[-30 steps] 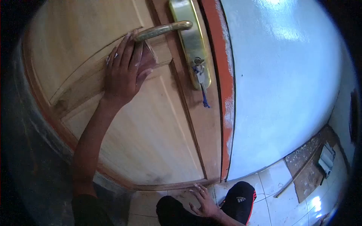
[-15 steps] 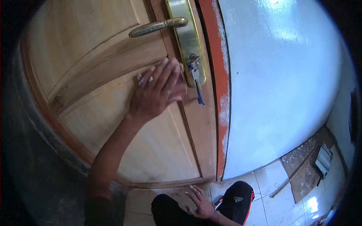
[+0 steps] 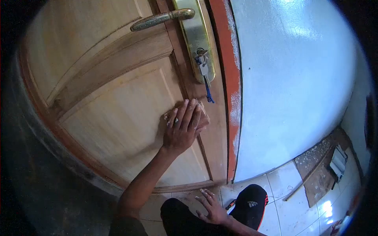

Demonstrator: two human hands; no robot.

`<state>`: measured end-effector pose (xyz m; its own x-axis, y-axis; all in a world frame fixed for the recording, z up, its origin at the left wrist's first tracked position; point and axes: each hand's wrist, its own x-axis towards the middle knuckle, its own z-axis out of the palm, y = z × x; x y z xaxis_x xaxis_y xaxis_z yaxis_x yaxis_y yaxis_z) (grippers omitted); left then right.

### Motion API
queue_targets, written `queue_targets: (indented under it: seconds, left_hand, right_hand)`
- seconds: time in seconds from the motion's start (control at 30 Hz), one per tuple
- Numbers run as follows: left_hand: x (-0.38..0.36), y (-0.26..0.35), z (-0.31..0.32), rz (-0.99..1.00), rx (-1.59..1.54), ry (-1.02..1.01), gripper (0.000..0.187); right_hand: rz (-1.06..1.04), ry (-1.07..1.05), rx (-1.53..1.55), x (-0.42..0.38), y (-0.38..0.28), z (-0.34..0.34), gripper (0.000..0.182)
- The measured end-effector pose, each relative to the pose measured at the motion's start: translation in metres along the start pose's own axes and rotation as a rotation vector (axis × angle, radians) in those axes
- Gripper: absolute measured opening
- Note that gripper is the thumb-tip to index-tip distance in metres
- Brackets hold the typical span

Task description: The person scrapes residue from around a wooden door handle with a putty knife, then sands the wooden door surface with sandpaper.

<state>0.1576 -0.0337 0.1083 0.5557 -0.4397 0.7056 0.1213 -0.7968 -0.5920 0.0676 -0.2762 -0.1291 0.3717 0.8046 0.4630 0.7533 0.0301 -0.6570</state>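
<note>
Grip: left hand (image 3: 182,129) pressed flat, fingers together, on a piece of sandpaper (image 3: 198,114) — holding it against the wooden door (image 3: 118,118).
Sandpaper: brownish sheet, mostly covered by the fingers; it lies at the right edge of the lower door panel, where the panel meets the vertical stile, below the keys.
Right hand: right hand (image 3: 212,206) low in view, fingers spread and empty, resting on the tiled floor (image 3: 287,188) beside a black-clad knee.
Door: pale bare wood with a curved rail across it — darker stain along the rail and the stile.
Door handle: brass lever handle (image 3: 161,19) on a long brass plate (image 3: 197,39), well above the left hand.
Keys: bunch of keys (image 3: 202,65) in the lock, a blue cord hanging down from it.
Door frame: red-orange frame (image 3: 228,78), smeared white along its right edge.
Wall: pale blue wall (image 3: 295,86) to the right.
Floor items: board (image 3: 321,173) speckled with white, lying at the wall's foot.
</note>
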Motion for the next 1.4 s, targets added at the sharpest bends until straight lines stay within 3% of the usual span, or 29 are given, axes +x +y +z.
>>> queue_targets:
  seconds: [0.1, 0.23, 0.33, 0.43, 0.5, 0.63, 0.77, 0.9, 0.97, 1.1, 1.17, 1.27, 1.33, 1.37, 1.4]
  left_hand:
    - [0.004, -0.006, 0.002, -0.024, -0.037, 0.049, 0.078]
    - [0.079, -0.033, -0.031, -0.272, -0.017, 0.163, 0.075]
    - [0.057, -0.008, -0.012, -0.289, -0.081, 0.17, 0.073]
    - [-0.024, 0.057, 0.02, -0.132, -0.09, -0.041, 0.07]
    - [-0.035, 0.07, 0.02, -0.111, -0.157, -0.099, 0.067]
    - [-0.028, 0.065, 0.005, -0.151, -0.415, -0.114, 0.061]
    - [-0.022, 0.064, -0.01, -0.188, -0.5, -0.093, 0.062]
    - [-0.019, 0.06, -0.016, -0.199, -0.518, -0.08, 0.063]
    - [-0.017, 0.053, -0.022, -0.201, -0.627, -0.117, 0.068]
    - [-0.013, 0.042, -0.037, -0.258, -0.794, -0.249, 0.069]
    - [-0.013, 0.028, -0.045, -0.163, -0.758, -0.189, 0.061]
    - [0.005, -0.019, -0.072, -0.006, -0.532, -0.019, 0.049]
    - [0.03, -0.072, -0.092, 0.021, -0.385, 0.28, 0.037]
    - [0.051, -0.104, -0.101, 0.131, -0.241, 0.44, 0.034]
    - [0.077, -0.129, -0.118, 0.124, -0.079, 0.487, 0.034]
  right_hand:
    - [0.05, 0.053, -0.056, -0.002, 0.008, -0.01, 0.068]
    - [0.069, 0.159, -0.111, 0.016, 0.009, -0.033, 0.068]
    - [0.046, 0.229, -0.103, 0.033, 0.006, -0.048, 0.064]
    - [0.044, 0.306, -0.133, 0.039, 0.004, -0.051, 0.065]
    - [0.082, 0.364, -0.149, 0.042, 0.002, -0.052, 0.066]
    - [0.11, 0.528, -0.127, 0.064, 0.003, -0.063, 0.066]
    - [-0.015, 0.723, -0.207, 0.118, -0.001, -0.069, 0.066]
    - [0.009, 0.72, -0.257, 0.147, -0.01, -0.072, 0.071]
    - [-0.035, 0.74, -0.203, 0.159, -0.001, -0.065, 0.07]
    - [-0.052, 0.945, -0.41, 0.201, 0.021, -0.069, 0.072]
    - [-0.015, 0.961, -0.583, 0.212, 0.028, -0.082, 0.071]
    - [-0.149, 1.031, -0.642, 0.238, 0.011, -0.127, 0.063]
    - [-0.177, 1.025, -0.654, 0.243, 0.011, -0.133, 0.064]
    - [-0.222, 1.017, -0.656, 0.24, 0.02, -0.13, 0.065]
    - [-0.273, 1.004, -0.659, 0.236, 0.035, -0.126, 0.067]
